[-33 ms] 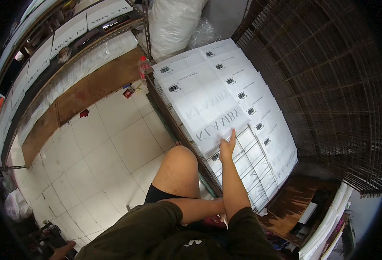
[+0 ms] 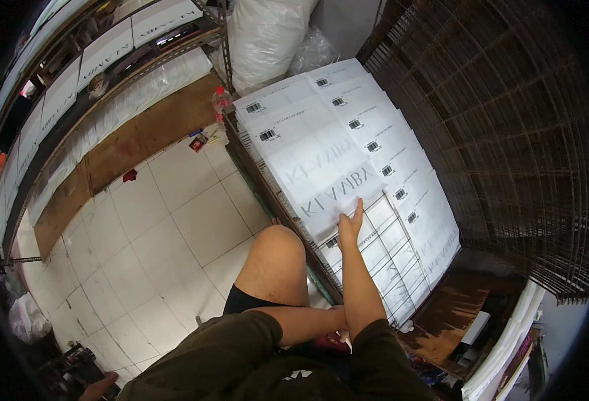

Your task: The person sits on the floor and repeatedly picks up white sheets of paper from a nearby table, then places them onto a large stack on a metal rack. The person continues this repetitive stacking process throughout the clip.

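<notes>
White sheets printed with dark lettering and small barcode blocks lie overlapping in two rows on a wire rack (image 2: 391, 235). At the near edge of the front left white printed sheet (image 2: 321, 190) is my right hand (image 2: 350, 226), closed on that edge with a digit lying over its top. Some fingers are hidden beneath the sheet. My left hand (image 2: 340, 323) is tucked low by my body, mostly covered by my right forearm. A small white bit shows beside it, but its fingers are too hidden to read.
Many dark wire racks (image 2: 488, 127) stand raised along the right. A large white plastic sack (image 2: 267, 43) and a red-capped bottle (image 2: 221, 99) are at the far end. Shelving with white boxes (image 2: 107, 50) lines the left. My bare knee (image 2: 277, 250) is beside the rack's left edge.
</notes>
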Demonstrator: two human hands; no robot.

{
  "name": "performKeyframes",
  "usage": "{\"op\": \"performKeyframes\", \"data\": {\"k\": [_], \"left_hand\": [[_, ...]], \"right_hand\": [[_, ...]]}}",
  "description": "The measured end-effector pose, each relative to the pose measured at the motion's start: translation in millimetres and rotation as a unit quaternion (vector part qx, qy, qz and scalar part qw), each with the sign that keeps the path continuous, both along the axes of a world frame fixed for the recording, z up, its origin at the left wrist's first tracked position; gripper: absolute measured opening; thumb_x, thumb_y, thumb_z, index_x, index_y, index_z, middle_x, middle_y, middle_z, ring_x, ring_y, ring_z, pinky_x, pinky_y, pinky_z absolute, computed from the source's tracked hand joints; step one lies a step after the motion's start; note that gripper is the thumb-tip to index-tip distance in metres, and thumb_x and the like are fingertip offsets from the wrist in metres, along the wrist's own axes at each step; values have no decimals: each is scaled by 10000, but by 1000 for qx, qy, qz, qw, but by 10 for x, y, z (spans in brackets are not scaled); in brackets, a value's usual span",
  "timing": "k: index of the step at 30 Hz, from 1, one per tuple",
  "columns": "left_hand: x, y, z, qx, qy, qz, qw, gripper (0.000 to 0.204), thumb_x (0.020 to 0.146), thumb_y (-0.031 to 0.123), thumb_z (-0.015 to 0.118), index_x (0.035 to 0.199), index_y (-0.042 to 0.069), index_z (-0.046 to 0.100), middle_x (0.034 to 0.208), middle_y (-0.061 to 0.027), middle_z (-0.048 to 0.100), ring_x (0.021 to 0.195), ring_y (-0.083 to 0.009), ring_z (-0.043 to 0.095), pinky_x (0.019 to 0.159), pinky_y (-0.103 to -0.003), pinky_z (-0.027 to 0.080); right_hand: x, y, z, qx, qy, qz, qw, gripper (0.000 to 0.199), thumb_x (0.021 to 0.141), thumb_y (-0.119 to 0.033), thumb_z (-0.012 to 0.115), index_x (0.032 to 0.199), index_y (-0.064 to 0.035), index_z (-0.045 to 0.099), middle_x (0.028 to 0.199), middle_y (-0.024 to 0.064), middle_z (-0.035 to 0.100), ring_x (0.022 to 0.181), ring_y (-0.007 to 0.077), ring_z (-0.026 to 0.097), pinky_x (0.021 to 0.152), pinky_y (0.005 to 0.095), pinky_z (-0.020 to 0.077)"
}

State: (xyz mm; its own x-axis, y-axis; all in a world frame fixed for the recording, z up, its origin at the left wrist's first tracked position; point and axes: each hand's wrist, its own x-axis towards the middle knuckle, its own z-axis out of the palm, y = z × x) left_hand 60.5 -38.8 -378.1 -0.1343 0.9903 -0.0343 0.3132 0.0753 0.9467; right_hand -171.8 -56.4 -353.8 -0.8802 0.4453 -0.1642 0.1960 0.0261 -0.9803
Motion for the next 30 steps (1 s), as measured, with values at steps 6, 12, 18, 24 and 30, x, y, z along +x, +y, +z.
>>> {"op": "performKeyframes", "data": {"k": [6, 12, 18, 24, 30], "left_hand": [[77, 38, -121, 24, -3, 20, 1000, 544, 754, 383, 695, 1237, 172, 557, 1348, -60, 468, 1248, -277, 400, 1020, -431, 303], [142, 46, -111, 46, -1, 18, 999, 511, 768, 367, 680, 1223, 166, 564, 1351, -63, 461, 1256, -267, 384, 1039, -413, 275], [203, 21, -220, 58, 6, 30, 998, 477, 782, 351, 665, 1209, 159, 572, 1354, -66, 453, 1263, -257, 367, 1058, -394, 247], [395, 63, -459, 76, 25, 48, 996, 445, 796, 336, 650, 1195, 152, 579, 1357, -69, 446, 1271, -246, 350, 1077, -376, 219], [241, -132, -206, 66, -140, -19, 988, 411, 809, 297, 652, 1181, 137, 587, 1322, -86, 481, 1250, -247, 376, 1070, -369, 240]], "right_hand": [[-42, -59, 101, -15, -41, 25, 999, 802, 769, 142, 445, 1467, -143, 172, 1222, 128, 496, 581, 77, 432, 476, 226, 367], [-113, 1, 90, -3, -10, 33, 999, 796, 782, 148, 434, 1468, -151, 163, 1426, 150, 322, 756, 128, 542, 563, 222, 430], [-123, 2, 67, -11, -24, 45, 999, 803, 771, 158, 431, 1466, -151, 171, 1432, 154, 310, 785, 141, 551, 576, 228, 439], [-112, -15, 121, -11, -37, 3, 999, 819, 766, 146, 446, 1466, -164, 157, 1447, 180, 273, 867, 179, 573, 631, 245, 469], [-59, 43, -55, -34, -47, 8, 998, 787, 751, 138, 453, 1452, -114, 201, 1455, 175, 252, 914, 203, 576, 676, 257, 483]]}}
